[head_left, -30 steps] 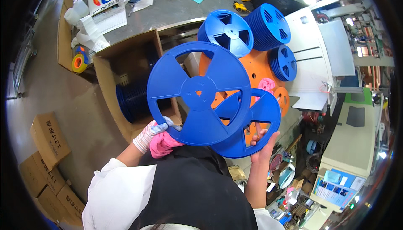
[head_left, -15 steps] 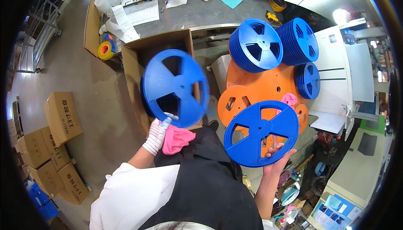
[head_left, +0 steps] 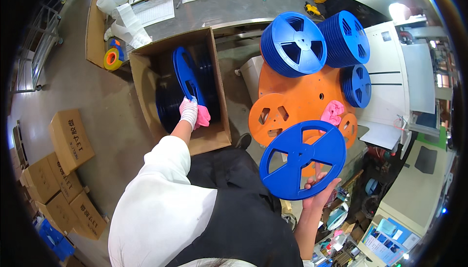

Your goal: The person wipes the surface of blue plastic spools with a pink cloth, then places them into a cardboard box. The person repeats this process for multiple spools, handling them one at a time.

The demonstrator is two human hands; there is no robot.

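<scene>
My left hand (head_left: pixel 189 111), in a striped glove, grips the lower rim of a blue reel (head_left: pixel 185 72) with a pink cloth (head_left: pixel 203 117) bunched at the palm. This reel is tilted nearly edge-on inside an open cardboard box (head_left: pixel 222 86), where dark blue reels (head_left: pixel 168 106) stand packed together. Bare, my right hand (head_left: pixel 319 189) holds another blue reel (head_left: pixel 301 156) by its lower right rim, its face turned up toward me. Behind that reel is an orange round table (head_left: pixel 292 84) with cut-out discs, bearing stacks of blue reels (head_left: pixel 292 47). A second pink cloth (head_left: pixel 332 113) lies on it.
A grey worktable (head_left: pixel 219 6) beyond the box carries papers, white bottles and a tape roll (head_left: pixel 112 60). Closed cartons (head_left: pixel 71 140) are piled on the floor at left. White machinery (head_left: pixel 382 79) stands at right, beside a cluttered shelf area (head_left: pixel 341 228).
My left hand has carried its reel forward into the box, turning it from face-up to nearly edge-on. The right hand's reel has barely moved. The whole view has shifted slightly.
</scene>
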